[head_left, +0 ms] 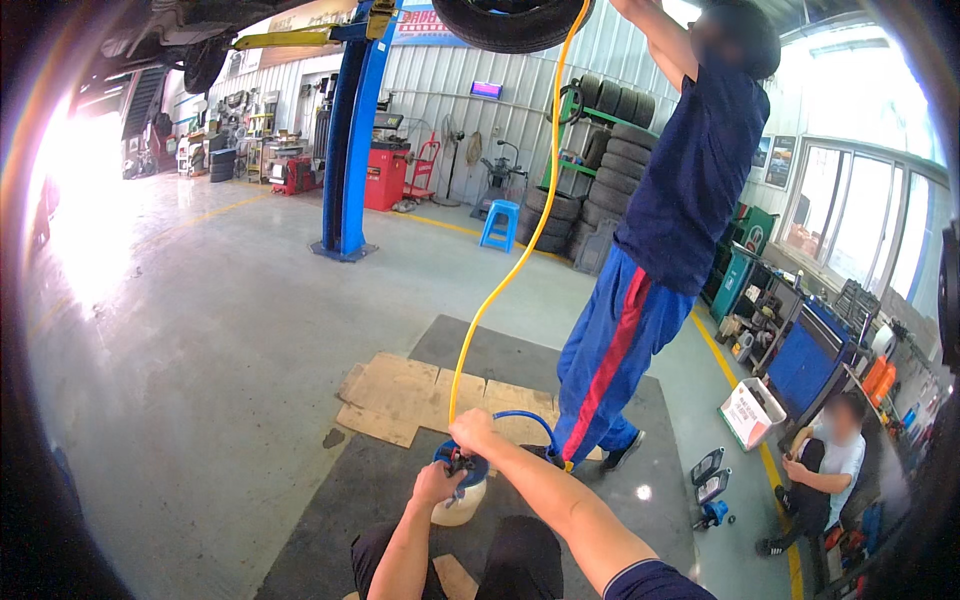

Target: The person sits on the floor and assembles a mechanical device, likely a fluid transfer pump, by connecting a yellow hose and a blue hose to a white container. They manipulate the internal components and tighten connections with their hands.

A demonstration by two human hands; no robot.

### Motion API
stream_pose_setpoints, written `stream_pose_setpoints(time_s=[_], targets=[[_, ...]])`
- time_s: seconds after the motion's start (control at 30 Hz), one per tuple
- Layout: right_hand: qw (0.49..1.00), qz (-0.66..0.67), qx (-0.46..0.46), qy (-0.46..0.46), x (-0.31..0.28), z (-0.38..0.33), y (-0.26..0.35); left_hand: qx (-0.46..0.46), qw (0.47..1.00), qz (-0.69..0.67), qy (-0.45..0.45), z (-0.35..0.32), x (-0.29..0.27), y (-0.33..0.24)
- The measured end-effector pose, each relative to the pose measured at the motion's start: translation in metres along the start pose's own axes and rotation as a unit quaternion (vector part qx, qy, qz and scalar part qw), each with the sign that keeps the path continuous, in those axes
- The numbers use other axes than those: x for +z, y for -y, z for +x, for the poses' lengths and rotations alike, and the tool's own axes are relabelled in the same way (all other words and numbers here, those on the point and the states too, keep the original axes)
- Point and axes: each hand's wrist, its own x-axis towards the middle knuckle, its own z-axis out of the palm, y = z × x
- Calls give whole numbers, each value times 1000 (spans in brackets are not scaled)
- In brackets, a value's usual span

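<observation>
A worker's left hand (437, 483) holds its grip around a dark fitting (458, 463) atop a blue-lidded pale container (457, 508), standing on the floor just before the knees; the right hand's (474, 430) grip appears curled on the lower end of a yellow hose (487, 300). The container looks rigid, probably steadiest held by its body; the hose seems supple, light, best gripped near its end.

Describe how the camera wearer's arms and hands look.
Neither the left hand nor the right hand wears a glove. The left forearm and right forearm are bare, with no watch visible. A short dark navy sleeve shows on the right; any left one is out of view.
</observation>
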Motion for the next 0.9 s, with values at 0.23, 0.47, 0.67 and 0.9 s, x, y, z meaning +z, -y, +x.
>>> stream_pose_setpoints(time_s=[0.23, 0.47, 0.67, 0.9], targets=[[999, 26, 31, 25, -10, 2, 7, 3, 1000, 11, -4, 4, 1, 11], [999, 28, 16, 9, -4, 0, 4, 1, 1000, 19, -1, 1, 1, 5], [1000, 13, 13, -1, 6, 6, 0, 6, 1000, 9, -3, 2, 1, 2], [1000, 3, -6, -30, -5, -3, 4, 20, 1000, 4, -22, 0, -1, 5]])
